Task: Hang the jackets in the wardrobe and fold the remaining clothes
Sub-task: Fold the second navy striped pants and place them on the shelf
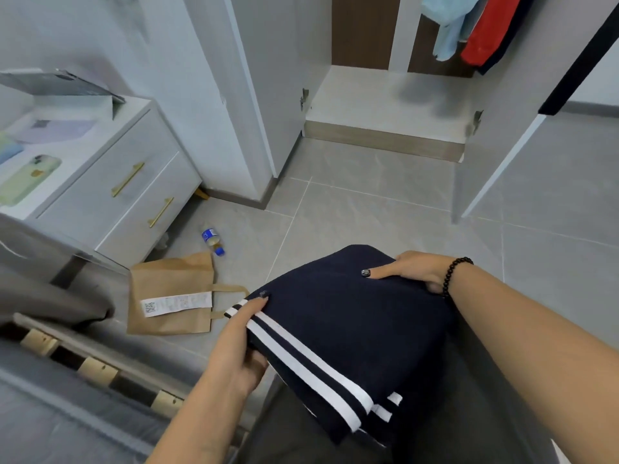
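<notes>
Both hands are on a navy garment (338,333) with twin white stripes, folded into a thick flat bundle and held in front of the person's body, above the tiled floor (385,209). The left hand (239,346) clamps the near-left edge, thumb on top by the stripes and fingers curled under; the right hand (413,269) grips the far-right edge, index finger laid straight along the top, the rest wrapped round the side (a dark bead bracelet sits on that wrist). So this piece looks folded already, or all but, and is being carried or squared up, not spread out. Up ahead the wardrobe (385,95) stands open, and inside, upper right, hang a light blue jacket (445,25), a red one (485,31) and a sliver of something dark beside it, so the hanging half seems well in hand. Whether more jackets wait elsewhere cannot be told from here. What is left, by my reading: set this bundle down somewhere and fold whatever else remains, though no other loose clothes show clearly. To the left are a white nightstand (110,182) with phone cases on top, a paper bag (170,296) and a small bottle (212,241) on the floor, and a grey bed (50,413) at lower left.
</notes>
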